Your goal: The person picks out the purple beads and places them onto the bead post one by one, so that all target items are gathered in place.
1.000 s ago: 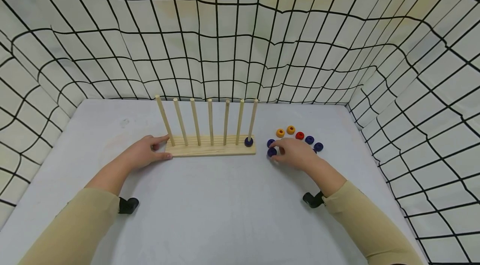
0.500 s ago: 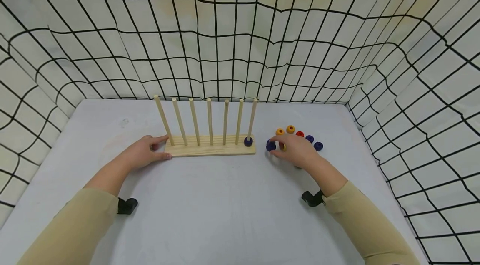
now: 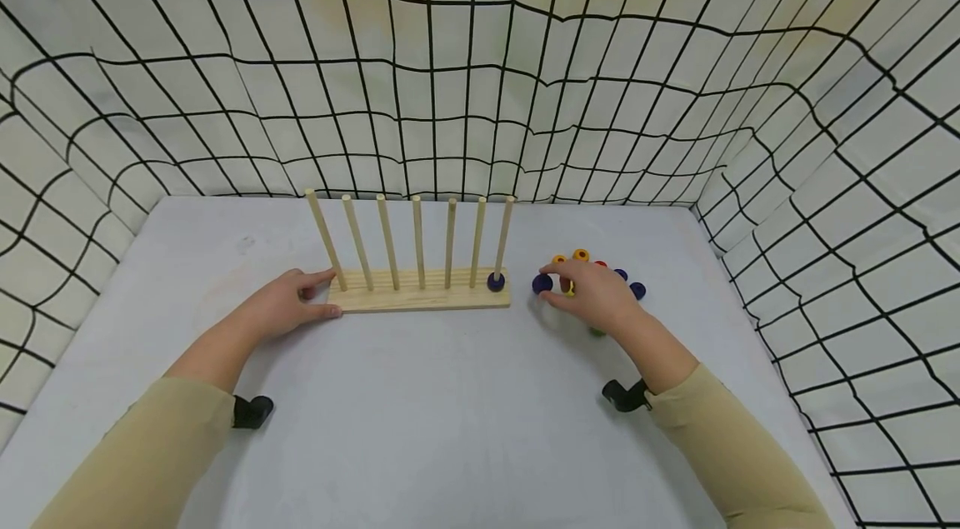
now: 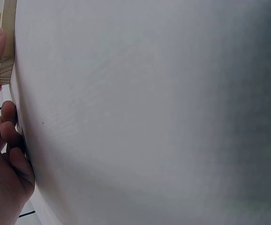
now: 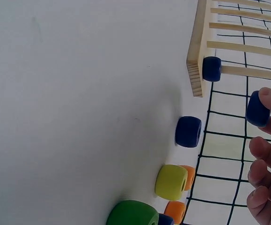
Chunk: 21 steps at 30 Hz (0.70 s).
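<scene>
My left hand point(image 3: 281, 308) pinches the left end of a wooden peg rack point(image 3: 420, 302), thumb at the front edge and forefinger behind. Several upright pegs stand in a row along its base. On the rightmost peg, a dark blue bead point(image 3: 496, 282) sits at the bottom. Right of the rack, my right hand point(image 3: 600, 296) pinches another blue bead point(image 5: 257, 110) between thumb and finger; the right wrist view shows it raised off the table. Its other fingers are loosely bent. A further blue bead point(image 5: 188, 131) rests on the table below the held one.
Around and under my right hand lie a yellow bead point(image 5: 171, 182), a green bead point(image 5: 133, 214), orange beads point(image 3: 581, 255), a partly covered red bead point(image 3: 601, 264) and more blue beads point(image 3: 637, 290). Black netting point(image 3: 465, 79) over white cloth encloses the white table point(image 3: 420, 429).
My right hand has lifted the blue bead from the table, moving it slightly away from me. My left hand stays at the rack's end.
</scene>
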Motion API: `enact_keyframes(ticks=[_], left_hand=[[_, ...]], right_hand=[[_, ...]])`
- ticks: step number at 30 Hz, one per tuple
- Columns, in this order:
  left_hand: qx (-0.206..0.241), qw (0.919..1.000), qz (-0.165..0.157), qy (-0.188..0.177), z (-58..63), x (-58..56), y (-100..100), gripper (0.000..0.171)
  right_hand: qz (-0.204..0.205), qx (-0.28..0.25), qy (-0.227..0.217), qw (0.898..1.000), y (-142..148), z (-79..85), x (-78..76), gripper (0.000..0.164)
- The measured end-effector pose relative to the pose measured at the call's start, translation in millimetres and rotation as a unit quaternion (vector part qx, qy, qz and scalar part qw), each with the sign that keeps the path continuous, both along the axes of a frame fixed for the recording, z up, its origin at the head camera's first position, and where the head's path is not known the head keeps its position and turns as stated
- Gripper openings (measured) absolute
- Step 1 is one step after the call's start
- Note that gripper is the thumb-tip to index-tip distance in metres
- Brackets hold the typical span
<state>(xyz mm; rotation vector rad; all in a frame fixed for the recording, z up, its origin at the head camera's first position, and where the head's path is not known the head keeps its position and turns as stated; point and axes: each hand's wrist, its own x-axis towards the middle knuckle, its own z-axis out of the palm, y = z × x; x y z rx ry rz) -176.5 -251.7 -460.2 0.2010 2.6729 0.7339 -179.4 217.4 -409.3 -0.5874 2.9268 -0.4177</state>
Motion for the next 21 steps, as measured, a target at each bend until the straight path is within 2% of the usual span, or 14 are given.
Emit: enact_keyframes(ticks=[11,21], left_hand=[[-0.004,1.0,0.001,-0.002,3.5,0.9,0,0.092],[-0.007,1.0,-0.002,0.004,1.5,1.7,0,0.092]], right_hand=[[-0.006,-0.021,0.014,1.0,1,5.6,1.6,0.041],[-0.004,-0.036,0.016,0.999,-2,15.3,2.5,0.042]])
